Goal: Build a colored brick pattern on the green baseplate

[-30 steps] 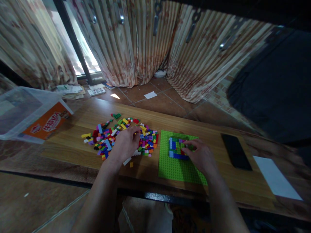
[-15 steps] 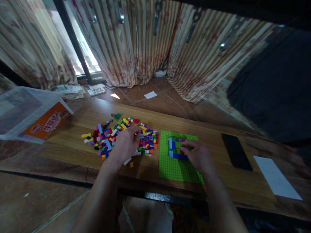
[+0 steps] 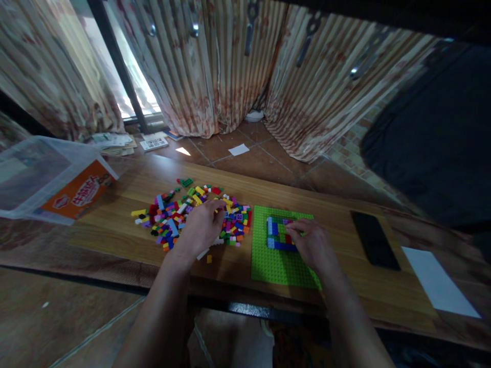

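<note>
A pile of small coloured bricks (image 3: 172,214) lies on the wooden table (image 3: 126,184). My left hand (image 3: 201,227) rests on the pile's right part, fingers curled down among the bricks; what it holds is hidden. To the right lies a green baseplate (image 3: 274,260) with a low brick frame (image 3: 276,232) of blue, white, green and red on it. My right hand (image 3: 311,244) sits on the frame's right side, fingertips pinched against the bricks there.
A clear plastic tub with an orange label (image 3: 49,181) lies tipped at the table's left end. A black phone (image 3: 374,239) and a white sheet (image 3: 437,281) lie to the right. Curtains (image 3: 238,66) and tiled floor are beyond the table.
My right hand has drawn slightly left along the brick frame. My left hand stays on the pile with barely any movement.
</note>
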`<move>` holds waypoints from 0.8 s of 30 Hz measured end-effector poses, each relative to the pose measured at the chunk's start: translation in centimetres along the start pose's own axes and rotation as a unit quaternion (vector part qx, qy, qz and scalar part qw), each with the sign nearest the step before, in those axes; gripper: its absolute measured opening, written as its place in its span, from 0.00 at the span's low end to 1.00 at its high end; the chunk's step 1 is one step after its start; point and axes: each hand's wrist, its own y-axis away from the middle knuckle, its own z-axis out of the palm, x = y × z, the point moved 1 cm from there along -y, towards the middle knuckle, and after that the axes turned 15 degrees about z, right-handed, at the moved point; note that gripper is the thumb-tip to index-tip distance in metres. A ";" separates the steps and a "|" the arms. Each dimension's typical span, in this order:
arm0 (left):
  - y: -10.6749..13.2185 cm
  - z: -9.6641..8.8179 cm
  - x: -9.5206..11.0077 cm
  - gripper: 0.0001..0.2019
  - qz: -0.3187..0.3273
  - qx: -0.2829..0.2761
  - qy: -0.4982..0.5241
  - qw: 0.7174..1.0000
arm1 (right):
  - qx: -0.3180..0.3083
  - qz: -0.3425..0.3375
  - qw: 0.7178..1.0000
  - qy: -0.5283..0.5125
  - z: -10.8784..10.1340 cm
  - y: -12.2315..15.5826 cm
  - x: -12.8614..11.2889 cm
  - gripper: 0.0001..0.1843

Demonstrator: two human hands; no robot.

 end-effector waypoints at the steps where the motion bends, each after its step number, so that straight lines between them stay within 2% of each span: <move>1: 0.0 0.0 0.0 0.15 0.001 -0.001 0.005 1.000 | 0.001 0.003 1.000 -0.002 0.1 0.0 0.0 0.12; 10: 0.0 0.8 0.4 0.14 0.013 -0.009 0.002 1.000 | 0.018 0.012 0.999 -0.027 0.1 0.6 -0.2 0.12; 13: 0.1 0.9 0.4 0.13 0.024 -0.005 0.002 1.000 | 0.075 0.031 0.992 -0.098 -0.5 0.7 -0.4 0.12; 15: 0.1 0.9 0.3 0.13 0.027 -0.005 0.001 1.000 | 0.156 0.063 0.971 -0.168 -1.2 0.6 -0.5 0.13; 18: 0.1 1.0 0.3 0.13 0.031 -0.017 0.002 0.999 | 0.251 0.132 0.915 -0.287 -1.8 0.3 -0.7 0.12; 21: 0.3 1.3 0.4 0.15 0.033 -0.031 0.002 0.999 | 0.273 0.177 0.873 -0.364 -1.7 -0.1 -0.9 0.11; 24: 0.5 1.6 0.4 0.15 0.042 -0.038 0.004 0.998 | 0.261 0.171 0.879 -0.361 -1.3 -0.2 -1.2 0.11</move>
